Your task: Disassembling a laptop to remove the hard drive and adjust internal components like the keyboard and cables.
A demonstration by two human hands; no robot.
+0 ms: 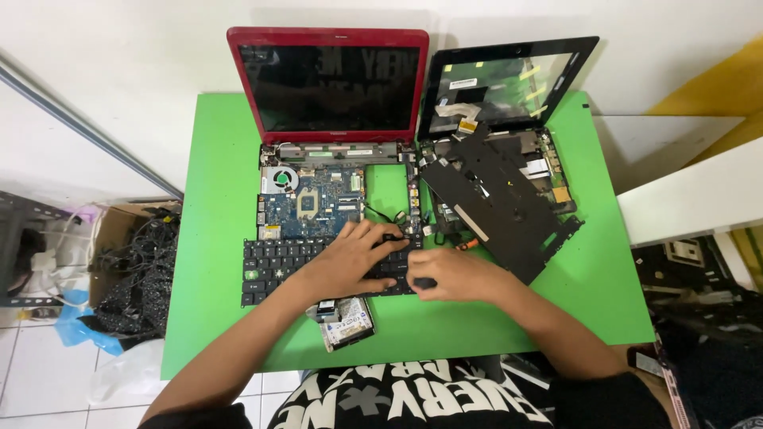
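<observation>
Two hands, left hand (pixel 350 258) and right hand (pixel 453 274), hiding half the keyboard (pixel 274 270).

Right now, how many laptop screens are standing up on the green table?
2. The red-framed screen stands at the back left of the green table. The black-framed screen, with its inside parts showing, leans at the back right. None seems hidden.

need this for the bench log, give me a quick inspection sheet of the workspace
surface: green table, crowded.
job's things: black keyboard loose in front of the opened red laptop, blue board exposed.
clutter: second stripped laptop, black cover panel, drive at the near edge.
grippers: left hand and right hand both on the keyboard's right end.
cables: black wire by the board.
surroundings: box of tangled cords on the floor.
</observation>
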